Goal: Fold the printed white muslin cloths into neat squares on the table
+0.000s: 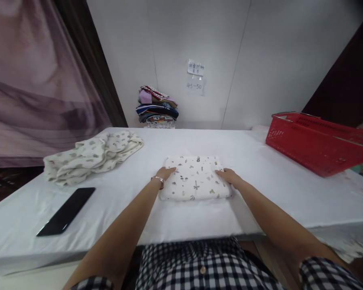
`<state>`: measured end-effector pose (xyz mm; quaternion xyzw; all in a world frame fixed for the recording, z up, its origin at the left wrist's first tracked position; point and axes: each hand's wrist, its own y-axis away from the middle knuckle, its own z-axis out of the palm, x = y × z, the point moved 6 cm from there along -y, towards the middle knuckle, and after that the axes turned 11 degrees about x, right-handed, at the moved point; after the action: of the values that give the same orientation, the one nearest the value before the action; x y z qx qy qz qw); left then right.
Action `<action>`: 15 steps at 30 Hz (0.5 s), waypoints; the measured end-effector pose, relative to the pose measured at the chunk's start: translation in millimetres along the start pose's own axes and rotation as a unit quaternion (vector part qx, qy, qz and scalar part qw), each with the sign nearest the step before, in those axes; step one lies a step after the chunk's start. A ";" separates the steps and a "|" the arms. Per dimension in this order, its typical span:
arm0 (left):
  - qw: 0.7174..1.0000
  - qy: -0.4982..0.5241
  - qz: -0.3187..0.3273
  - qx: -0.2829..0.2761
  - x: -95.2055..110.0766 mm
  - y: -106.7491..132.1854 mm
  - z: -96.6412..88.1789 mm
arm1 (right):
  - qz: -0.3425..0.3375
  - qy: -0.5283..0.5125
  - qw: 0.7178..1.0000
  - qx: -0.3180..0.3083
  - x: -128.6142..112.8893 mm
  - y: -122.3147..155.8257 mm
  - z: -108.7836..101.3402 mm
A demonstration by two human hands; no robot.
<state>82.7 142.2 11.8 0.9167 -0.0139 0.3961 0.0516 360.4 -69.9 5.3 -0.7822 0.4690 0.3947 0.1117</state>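
A white cloth (pixel 196 179) with small grey-green and brown prints lies folded into a flat rectangle on the white-covered table (pixel 205 141). My left hand (pixel 165 173) holds its left edge, thumb on top and the other fingers mostly hidden at the side; a bracelet circles that wrist. On the opposite edge, my right hand (pixel 229 176) grips in the same way, thumb over the fabric. To the left lies a crumpled cream cloth (pixel 93 155) with a green print, apart from both hands.
A dark phone (pixel 67 211) lies at the front left. Against the wall stands a stack of folded clothes (pixel 157 106). A red plastic basket (pixel 317 141) occupies the right side. Handwritten paper signs (pixel 195 76) hang on the wall, and a pinkish curtain (pixel 33 92) hangs at left.
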 end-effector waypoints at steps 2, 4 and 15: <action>1.000 0.003 0.012 0.000 1.3 3.9 -1.8 | -0.010 -0.015 1.000 0.007 -1.2 2.6 -1.3; 1.000 0.011 0.029 0.001 5.1 7.1 -4.1 | -0.019 -0.031 0.999 0.013 -3.8 4.3 -2.5; 0.995 0.000 0.087 0.056 27.1 -22.9 -14.1 | -0.049 -0.131 0.989 0.038 -35.3 -32.9 7.3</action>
<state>92.6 166.9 39.3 0.9136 -0.0716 0.3988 -0.0348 374.9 -25.5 19.6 -0.7409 0.4258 0.4697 0.2217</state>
